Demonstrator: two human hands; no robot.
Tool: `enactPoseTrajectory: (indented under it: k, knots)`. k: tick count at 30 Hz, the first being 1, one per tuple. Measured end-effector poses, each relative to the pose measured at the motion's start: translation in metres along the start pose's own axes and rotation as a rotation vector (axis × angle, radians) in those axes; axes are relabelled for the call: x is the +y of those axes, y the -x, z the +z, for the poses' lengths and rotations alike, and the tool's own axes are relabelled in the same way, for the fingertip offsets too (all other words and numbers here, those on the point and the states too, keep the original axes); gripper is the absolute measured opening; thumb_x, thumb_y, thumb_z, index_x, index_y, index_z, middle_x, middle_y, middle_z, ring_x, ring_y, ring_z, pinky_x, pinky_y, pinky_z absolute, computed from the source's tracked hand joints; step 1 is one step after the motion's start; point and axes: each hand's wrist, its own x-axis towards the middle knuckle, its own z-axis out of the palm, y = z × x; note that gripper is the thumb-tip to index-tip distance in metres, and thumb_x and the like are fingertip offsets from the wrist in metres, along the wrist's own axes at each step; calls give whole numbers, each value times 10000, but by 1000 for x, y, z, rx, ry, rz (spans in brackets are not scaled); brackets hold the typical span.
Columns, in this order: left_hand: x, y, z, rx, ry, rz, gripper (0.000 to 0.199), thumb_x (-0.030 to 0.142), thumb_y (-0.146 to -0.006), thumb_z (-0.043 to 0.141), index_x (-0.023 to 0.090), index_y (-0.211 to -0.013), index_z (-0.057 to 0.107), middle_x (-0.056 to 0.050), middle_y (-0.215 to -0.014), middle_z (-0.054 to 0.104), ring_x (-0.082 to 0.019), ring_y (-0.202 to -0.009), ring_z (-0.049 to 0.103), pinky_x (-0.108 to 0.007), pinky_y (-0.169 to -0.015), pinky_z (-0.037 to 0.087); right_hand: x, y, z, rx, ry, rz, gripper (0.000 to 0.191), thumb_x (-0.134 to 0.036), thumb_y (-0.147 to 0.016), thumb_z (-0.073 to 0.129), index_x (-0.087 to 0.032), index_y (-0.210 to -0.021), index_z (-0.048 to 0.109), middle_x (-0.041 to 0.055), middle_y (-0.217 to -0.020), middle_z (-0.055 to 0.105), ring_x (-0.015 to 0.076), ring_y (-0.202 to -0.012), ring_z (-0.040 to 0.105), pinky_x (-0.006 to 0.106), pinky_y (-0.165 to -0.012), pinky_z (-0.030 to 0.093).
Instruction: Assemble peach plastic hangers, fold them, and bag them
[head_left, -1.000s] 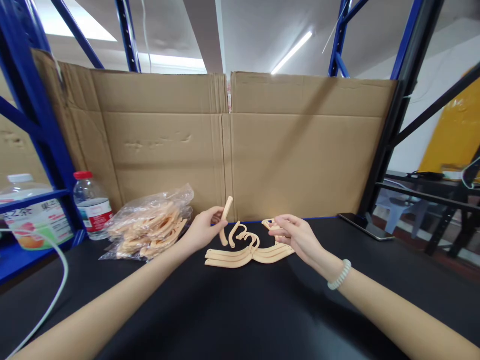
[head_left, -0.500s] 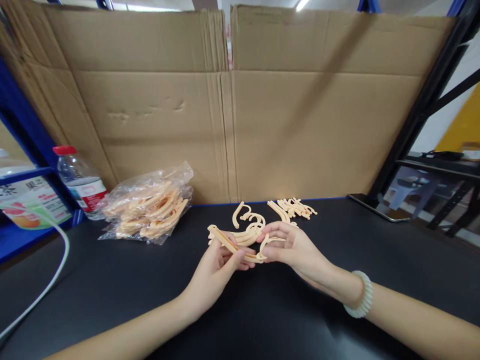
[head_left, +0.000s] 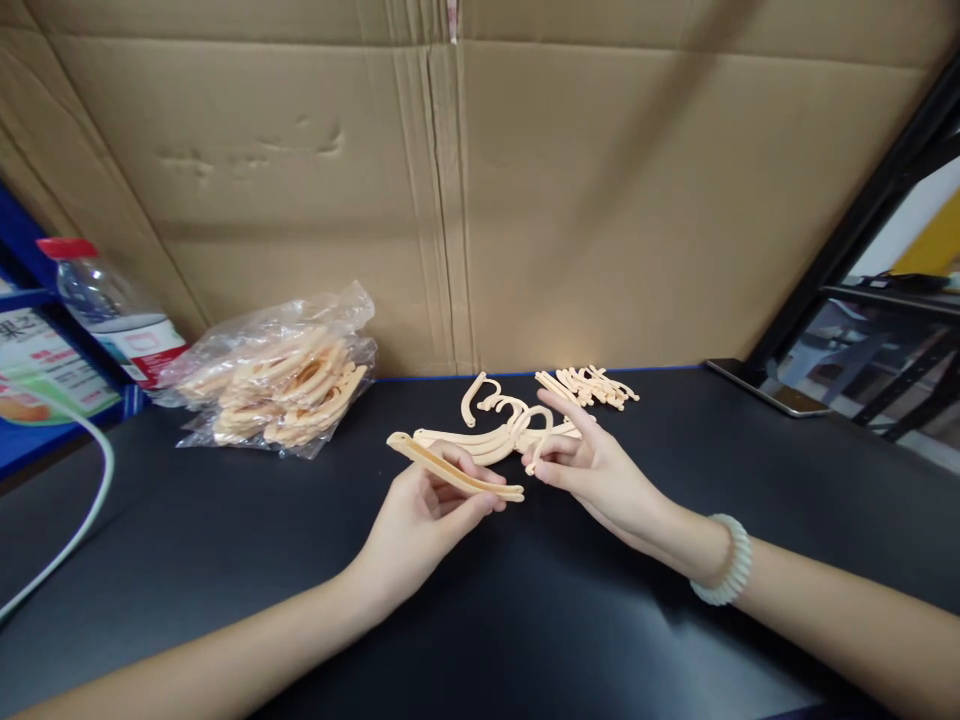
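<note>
My left hand (head_left: 427,520) is closed around a beige hanger arm (head_left: 442,470), a long curved piece that slants down to the right over the black table. Between the thumb and fingers of my right hand (head_left: 600,465) is a beige hanger hook (head_left: 546,425), its curve upward and my index finger stretched out. The hook is apart from the arm's right end. Just behind both hands lie hangers (head_left: 469,443) with hooks, partly hidden by my fingers. Farther back rests a single hanger arm (head_left: 470,402).
Loose hooks (head_left: 600,385) lie in a pile at the back right, near a phone-like flat dark object (head_left: 769,388). At left stand a clear plastic bag (head_left: 277,380) of hanger pieces and a red-capped bottle (head_left: 112,305). A cardboard wall (head_left: 675,200) closes the back; a white cable (head_left: 101,480) runs at left.
The hook in my right hand has come away from the end of the hanger arm, and my right index finger has straightened. The view has tipped downward.
</note>
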Motion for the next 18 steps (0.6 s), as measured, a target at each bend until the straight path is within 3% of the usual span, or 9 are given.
enactPoseTrajectory:
  k: [2,4,10,18]
  knots:
    - [0,0,0,-21,-24,8,259,262,-739,756,189,-780,510,-26,-848,718,-185,-773,718,-360,-798,595,1,-1,0,-19,46,4,292,-180,-726,756,-217,-1000,659,-10,-816,657,122,-820,621,283,-827,495]
    - [1,0,0,-28,-43,15,226,247,-746,745,184,-766,529,-21,-844,708,-173,-767,710,-340,-792,589,1,-1,1,-31,57,7,119,-197,-720,767,-182,-791,673,0,-831,645,113,-775,612,263,-779,505]
    - [0,-2,-1,4,-121,54,152,220,-741,725,185,-756,577,-4,-787,663,-162,-776,673,-294,-750,563,3,1,4,-96,-12,58,155,-224,-686,812,-185,-729,669,-22,-762,625,106,-691,620,258,-718,530]
    - [-5,0,-2,10,-145,97,145,255,-762,714,188,-779,587,-8,-793,638,-190,-794,675,-330,-761,562,4,3,3,-172,-104,237,181,-280,-717,804,-165,-804,694,37,-935,679,145,-866,664,302,-848,545]
